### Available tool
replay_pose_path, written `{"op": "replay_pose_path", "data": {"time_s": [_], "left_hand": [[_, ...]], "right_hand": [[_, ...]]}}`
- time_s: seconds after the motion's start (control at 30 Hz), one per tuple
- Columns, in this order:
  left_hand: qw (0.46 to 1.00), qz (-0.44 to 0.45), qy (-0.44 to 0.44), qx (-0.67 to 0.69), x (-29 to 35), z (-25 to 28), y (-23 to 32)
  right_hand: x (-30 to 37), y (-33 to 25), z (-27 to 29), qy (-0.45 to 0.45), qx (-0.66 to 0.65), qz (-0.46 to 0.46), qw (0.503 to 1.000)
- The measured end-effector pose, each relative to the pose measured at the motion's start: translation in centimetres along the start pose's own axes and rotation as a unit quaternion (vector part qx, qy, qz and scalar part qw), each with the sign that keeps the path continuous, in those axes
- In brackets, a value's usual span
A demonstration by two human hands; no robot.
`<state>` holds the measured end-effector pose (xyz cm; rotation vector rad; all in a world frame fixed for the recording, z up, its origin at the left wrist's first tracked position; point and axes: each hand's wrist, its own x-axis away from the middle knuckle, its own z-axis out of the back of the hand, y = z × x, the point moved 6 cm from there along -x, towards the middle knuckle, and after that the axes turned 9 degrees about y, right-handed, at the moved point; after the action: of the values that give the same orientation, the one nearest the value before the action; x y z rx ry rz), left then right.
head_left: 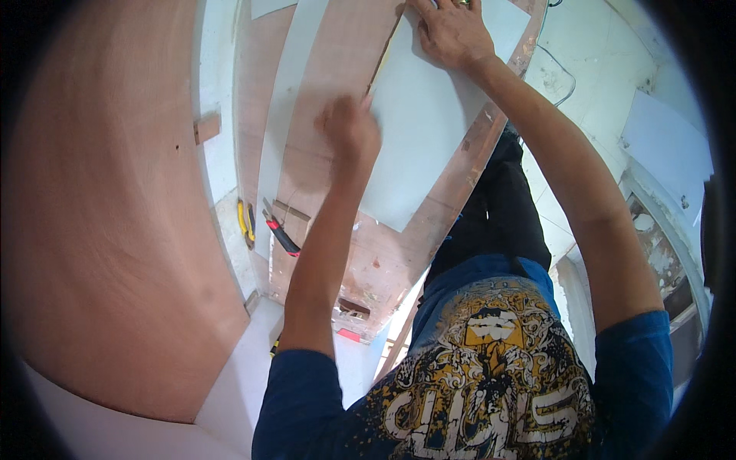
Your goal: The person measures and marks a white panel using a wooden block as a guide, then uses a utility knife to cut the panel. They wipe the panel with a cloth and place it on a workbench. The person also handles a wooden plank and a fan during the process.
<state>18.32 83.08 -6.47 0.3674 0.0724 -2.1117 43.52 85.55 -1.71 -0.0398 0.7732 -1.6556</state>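
A white sheet (429, 130) with straight edges lies on a worn wooden board. Along its left edge is my left hand (353, 130), closed like a fist and smeared by motion. Something thin and pale shows at its fingers, too blurred to name. A narrow dark line runs up the sheet's edge beyond it. My right hand (458, 37) rests on the sheet's far part with fingers stretched out; their tips are partly cut off by the picture's top. A small shiny band shows on one finger.
Left of my forearm lie a red-and-black utility knife (284, 236) and yellow-handled pliers (246, 222). A long white strip (287, 100) lies on the board (383, 257). A large brown panel (123, 215) fills the left side. A cable (569, 84) lies on the tiles at right.
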Motion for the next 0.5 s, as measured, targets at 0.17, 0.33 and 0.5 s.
{"op": "replay_pose_path", "data": {"time_s": [0.17, 0.33, 0.5], "left_hand": [[1.000, 0.028, -0.003, -0.007, -7.3, -0.7, 3.5], [0.993, 0.077, -0.075, -0.052, 7.0, 2.4, -4.3], [0.999, 0.016, -0.020, -0.046, 3.8, 1.0, -2.5]], "right_hand": [[0.1, 1.1, -1.6, -0.003, 0.033, 0.009, 0.999], [0.2, 1.4, -0.1, 0.013, 0.000, -0.011, 1.000], [-0.2, 0.0, 0.3, -0.015, -0.022, -0.011, 1.000]]}}
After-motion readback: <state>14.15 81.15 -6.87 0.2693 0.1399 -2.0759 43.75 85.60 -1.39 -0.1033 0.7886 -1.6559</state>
